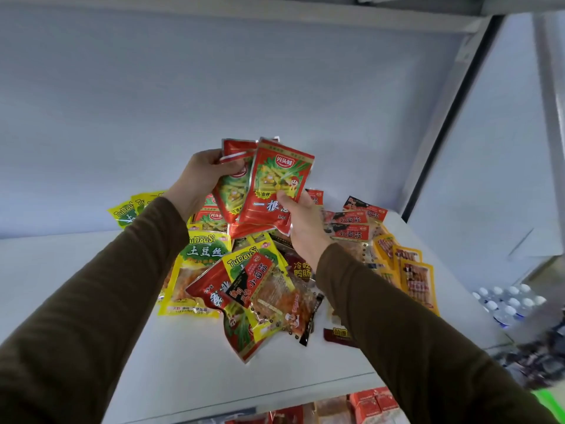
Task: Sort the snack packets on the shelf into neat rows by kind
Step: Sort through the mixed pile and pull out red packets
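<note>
A mixed pile of snack packets lies on the white shelf (91, 270). Both hands are raised above it. My left hand (201, 175) grips a bunch of red packets with green sticks printed on them (232, 191). My right hand (301, 221) pinches the lower edge of one more red packet of the same kind (279, 182), held against that bunch. Below lie yellow potato-shred packets (201, 249), clear packets with red-black labels (275, 289) and a dark duck-intestine packet (301, 269).
More yellow packets (128, 209) lie at the pile's back left. Red-black packets (351, 221) and orange-edged packets (412, 276) are at the right. Bottled water (507, 304) stands beyond the shelf's right end. Red boxes (373, 405) sit on the shelf below.
</note>
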